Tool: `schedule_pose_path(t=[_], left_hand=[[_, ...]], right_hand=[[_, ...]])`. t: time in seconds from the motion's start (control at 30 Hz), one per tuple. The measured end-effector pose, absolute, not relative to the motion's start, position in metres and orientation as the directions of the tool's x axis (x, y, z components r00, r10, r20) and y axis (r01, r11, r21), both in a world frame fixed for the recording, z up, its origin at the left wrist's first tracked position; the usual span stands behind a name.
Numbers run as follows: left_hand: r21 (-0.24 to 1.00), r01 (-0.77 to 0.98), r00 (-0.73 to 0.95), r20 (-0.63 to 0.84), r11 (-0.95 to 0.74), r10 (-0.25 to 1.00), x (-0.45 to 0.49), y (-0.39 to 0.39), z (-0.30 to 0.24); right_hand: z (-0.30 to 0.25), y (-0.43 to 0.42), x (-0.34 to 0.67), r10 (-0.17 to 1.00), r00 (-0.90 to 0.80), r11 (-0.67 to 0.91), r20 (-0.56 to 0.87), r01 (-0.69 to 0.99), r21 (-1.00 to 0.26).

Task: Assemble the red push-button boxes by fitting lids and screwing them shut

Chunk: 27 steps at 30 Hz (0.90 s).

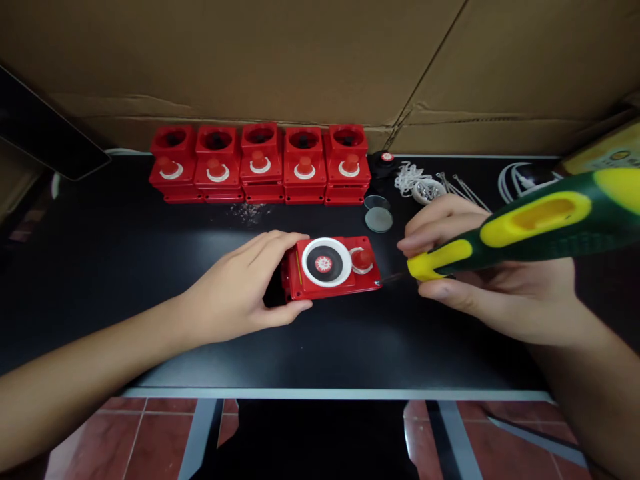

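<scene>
My left hand [235, 290] grips the left end of a red plastic box [356, 285], thumb on the near side and fingers on the far side. The box has a white ring [309, 277] around a black disc with a red-and-white centre, and a red button [363, 259] on a white collar. Closed around a green-and-yellow electric screwdriver [535, 223] is my right hand [525, 300]. The screwdriver points left, its thin bit reaching a small screw [378, 283] at the box's near right corner. How firmly the bit sits in the screw cannot be made out.
Several similar red boxes [304, 170] line the back of the black table [150, 293]. Clear round discs [379, 219], a small bowl of screws [429, 191], white cords [410, 175] and cable ties [463, 189] lie back right. A dark screen [45, 127] stands left; cardboard [225, 60] walls the back.
</scene>
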<state>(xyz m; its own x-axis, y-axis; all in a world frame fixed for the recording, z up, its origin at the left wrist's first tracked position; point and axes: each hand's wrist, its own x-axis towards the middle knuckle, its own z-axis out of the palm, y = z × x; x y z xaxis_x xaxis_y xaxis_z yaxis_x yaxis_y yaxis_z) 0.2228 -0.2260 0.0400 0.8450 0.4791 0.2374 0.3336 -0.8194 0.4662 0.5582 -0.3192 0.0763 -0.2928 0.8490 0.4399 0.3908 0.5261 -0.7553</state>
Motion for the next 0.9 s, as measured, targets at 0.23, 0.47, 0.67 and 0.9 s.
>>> schedule_pose_path(t=[0.23, 0.47, 0.67, 0.9], left_hand=[[0.456, 0.331, 0.843, 0.250, -0.826, 0.476, 0.222, -0.227, 0.042], [0.457, 0.335, 0.846, 0.240, -0.824, 0.477, 0.222, -0.227, 0.042], [0.457, 0.337, 0.845, 0.239, -0.823, 0.478, 0.221, -0.227, 0.041], [0.463, 0.335, 0.843, 0.240, -0.820, 0.481, 0.222, -0.227, 0.041]], right_hand=[[0.081, -0.322, 0.556, 0.811, -0.358, 0.577, 0.463, 0.353, -0.737], [0.071, -0.316, 0.556, 0.808, -0.285, 0.589, 0.516, 0.376, -0.715], [0.074, -0.313, 0.558, 0.788, -0.362, 0.614, 0.498, 0.392, -0.686], [0.083, -0.318, 0.555, 0.798, -0.353, 0.591, 0.488, 0.304, -0.747]])
